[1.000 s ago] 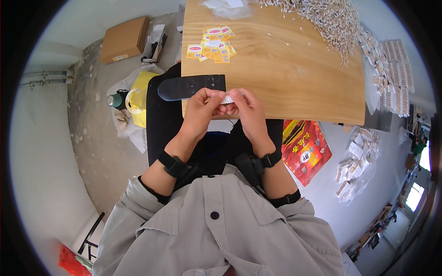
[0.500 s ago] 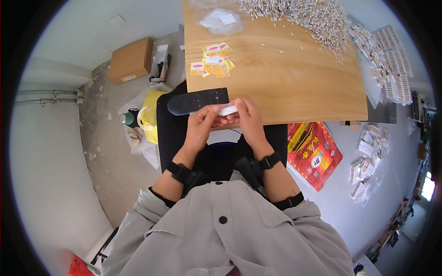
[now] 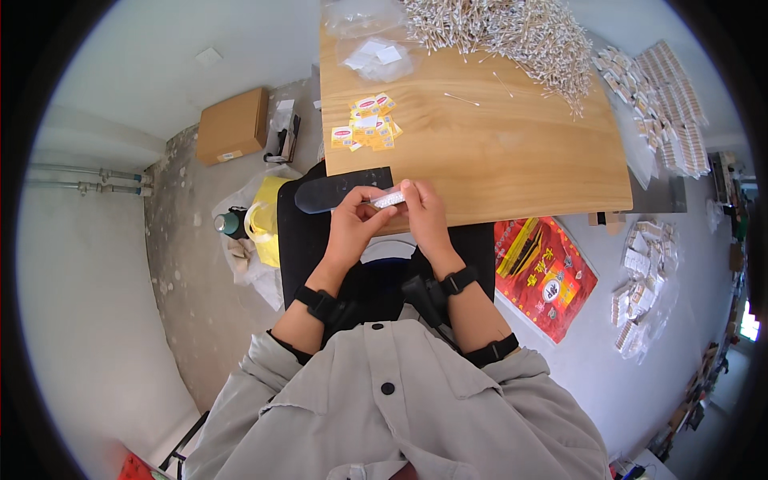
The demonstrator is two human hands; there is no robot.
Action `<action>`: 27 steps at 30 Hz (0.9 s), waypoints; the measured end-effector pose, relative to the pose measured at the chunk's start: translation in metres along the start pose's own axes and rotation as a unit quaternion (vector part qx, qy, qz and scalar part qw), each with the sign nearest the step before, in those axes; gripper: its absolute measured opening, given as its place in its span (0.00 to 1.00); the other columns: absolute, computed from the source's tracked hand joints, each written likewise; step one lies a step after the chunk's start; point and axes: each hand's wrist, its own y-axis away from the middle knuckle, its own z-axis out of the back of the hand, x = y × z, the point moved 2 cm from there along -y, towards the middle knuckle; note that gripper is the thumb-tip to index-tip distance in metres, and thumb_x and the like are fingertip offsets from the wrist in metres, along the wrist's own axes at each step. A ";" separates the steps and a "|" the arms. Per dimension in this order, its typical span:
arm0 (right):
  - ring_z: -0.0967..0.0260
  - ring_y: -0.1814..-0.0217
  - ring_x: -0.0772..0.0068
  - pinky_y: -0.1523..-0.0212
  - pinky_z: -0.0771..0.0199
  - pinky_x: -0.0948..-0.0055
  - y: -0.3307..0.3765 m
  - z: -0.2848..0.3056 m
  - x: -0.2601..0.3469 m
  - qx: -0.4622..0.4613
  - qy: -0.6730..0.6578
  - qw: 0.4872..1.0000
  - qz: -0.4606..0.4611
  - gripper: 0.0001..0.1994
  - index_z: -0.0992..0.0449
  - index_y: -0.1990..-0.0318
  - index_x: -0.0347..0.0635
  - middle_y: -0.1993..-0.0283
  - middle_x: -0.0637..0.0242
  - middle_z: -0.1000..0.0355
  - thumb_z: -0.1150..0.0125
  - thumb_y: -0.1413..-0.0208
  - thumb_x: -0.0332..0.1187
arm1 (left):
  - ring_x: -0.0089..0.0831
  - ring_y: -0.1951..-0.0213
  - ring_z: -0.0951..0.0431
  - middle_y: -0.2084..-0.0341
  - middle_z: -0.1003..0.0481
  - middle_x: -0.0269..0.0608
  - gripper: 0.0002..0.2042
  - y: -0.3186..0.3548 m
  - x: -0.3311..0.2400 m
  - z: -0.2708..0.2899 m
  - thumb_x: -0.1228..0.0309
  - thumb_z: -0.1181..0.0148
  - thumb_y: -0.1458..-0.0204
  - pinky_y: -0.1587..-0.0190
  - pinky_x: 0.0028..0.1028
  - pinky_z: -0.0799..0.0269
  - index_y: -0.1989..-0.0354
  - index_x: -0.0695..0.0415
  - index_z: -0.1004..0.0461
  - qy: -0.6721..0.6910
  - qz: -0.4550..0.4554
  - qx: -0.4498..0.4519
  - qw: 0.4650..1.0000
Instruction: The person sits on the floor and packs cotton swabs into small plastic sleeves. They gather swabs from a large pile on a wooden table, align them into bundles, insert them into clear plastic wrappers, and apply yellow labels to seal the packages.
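Note:
A small clear packet of cotton swabs [image 3: 389, 200], its white tips facing up, is held between both hands just off the near edge of the wooden table [image 3: 496, 160]. My left hand [image 3: 352, 224] grips its left end between thumb and fingers. The right end is pinched by my right hand [image 3: 424, 216], the thumb on top. Beneath and to the left lies a dark board with a rounded end [image 3: 340, 190]. Yellow printed cards [image 3: 370, 128] are spread in a loose pile farther up the table.
Loose cotton swabs [image 3: 520, 40] are heaped at the far right of the table. Behind the cards lies a clear bag of white slips [image 3: 376, 58]. Rows of packed swabs [image 3: 672, 104] sit beyond the right edge. A red printed bag [image 3: 548, 276] and a yellow bag [image 3: 266, 216] flank my seat.
My hands have turned the swab packet slightly, and the left thumb has shifted along its near side. The whole view has moved a little.

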 end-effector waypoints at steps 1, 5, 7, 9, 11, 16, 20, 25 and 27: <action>0.26 0.66 0.71 0.67 0.26 0.73 0.000 0.000 0.001 0.010 -0.020 0.999 -0.024 0.14 0.25 0.63 0.31 0.62 0.60 0.30 0.51 0.33 0.35 | 0.18 0.72 0.25 0.72 0.22 0.36 0.08 -0.001 0.002 0.000 0.72 0.35 0.45 0.67 0.20 0.28 0.61 0.63 0.24 0.067 0.004 -0.003 0.998; 0.26 0.72 0.74 0.69 0.26 0.74 0.005 -0.002 0.016 0.020 -0.032 0.998 -0.058 0.13 0.26 0.63 0.31 0.64 0.60 0.29 0.50 0.34 0.34 | 0.21 0.71 0.23 0.72 0.21 0.40 0.10 -0.004 0.009 0.003 0.68 0.38 0.41 0.65 0.20 0.26 0.64 0.65 0.25 0.123 0.054 -0.018 0.991; 0.26 0.74 0.74 0.70 0.26 0.75 0.005 0.000 0.012 0.018 -0.021 0.998 -0.050 0.13 0.26 0.64 0.31 0.65 0.61 0.29 0.50 0.34 0.34 | 0.22 0.71 0.22 0.72 0.21 0.41 0.10 -0.004 0.006 -0.001 0.68 0.40 0.40 0.65 0.21 0.26 0.66 0.65 0.26 0.147 0.102 -0.015 0.984; 0.26 0.75 0.74 0.71 0.26 0.75 0.004 -0.001 0.018 0.025 -0.029 0.998 -0.054 0.13 0.26 0.65 0.31 0.67 0.61 0.28 0.49 0.34 0.34 | 0.23 0.71 0.21 0.69 0.21 0.43 0.10 -0.006 0.006 0.000 0.69 0.41 0.40 0.65 0.22 0.25 0.66 0.65 0.26 0.159 0.149 -0.011 0.976; 0.26 0.75 0.73 0.71 0.26 0.75 0.001 -0.002 0.016 0.022 -0.026 0.998 -0.055 0.13 0.25 0.65 0.31 0.68 0.61 0.28 0.48 0.35 0.34 | 0.24 0.72 0.21 0.67 0.21 0.43 0.08 -0.003 0.001 -0.004 0.71 0.40 0.41 0.66 0.23 0.25 0.63 0.65 0.25 0.133 0.085 -0.055 0.986; 0.26 0.76 0.72 0.72 0.26 0.74 -0.002 0.000 0.008 0.010 0.017 0.999 -0.051 0.15 0.24 0.65 0.31 0.67 0.59 0.27 0.49 0.35 0.36 | 0.30 0.73 0.20 0.66 0.24 0.41 0.15 0.012 -0.032 -0.009 0.76 0.35 0.49 0.68 0.25 0.25 0.52 0.56 0.21 -0.220 -0.146 -0.015 0.964; 0.26 0.76 0.70 0.72 0.27 0.74 -0.011 0.000 -0.004 0.010 0.089 0.996 -0.011 0.16 0.24 0.63 0.31 0.67 0.57 0.26 0.51 0.35 0.37 | 0.28 0.73 0.21 0.67 0.25 0.40 0.14 0.010 -0.031 -0.008 0.76 0.34 0.51 0.67 0.24 0.25 0.54 0.58 0.20 -0.224 -0.160 -0.019 0.961; 0.26 0.69 0.69 0.69 0.27 0.72 -0.005 0.006 0.026 0.056 -0.050 0.986 -0.148 0.13 0.23 0.60 0.34 0.68 0.56 0.27 0.50 0.37 0.35 | 0.25 0.73 0.23 0.70 0.26 0.38 0.13 0.007 -0.029 -0.003 0.78 0.34 0.51 0.67 0.22 0.25 0.56 0.61 0.20 -0.241 -0.148 -0.006 0.959; 0.26 0.65 0.69 0.67 0.27 0.70 -0.002 0.018 0.052 0.015 0.047 0.993 -0.110 0.10 0.23 0.60 0.37 0.66 0.56 0.27 0.48 0.39 0.33 | 0.25 0.73 0.23 0.70 0.26 0.39 0.12 0.007 -0.031 -0.003 0.77 0.33 0.51 0.68 0.23 0.26 0.56 0.61 0.20 -0.236 -0.140 -0.005 0.962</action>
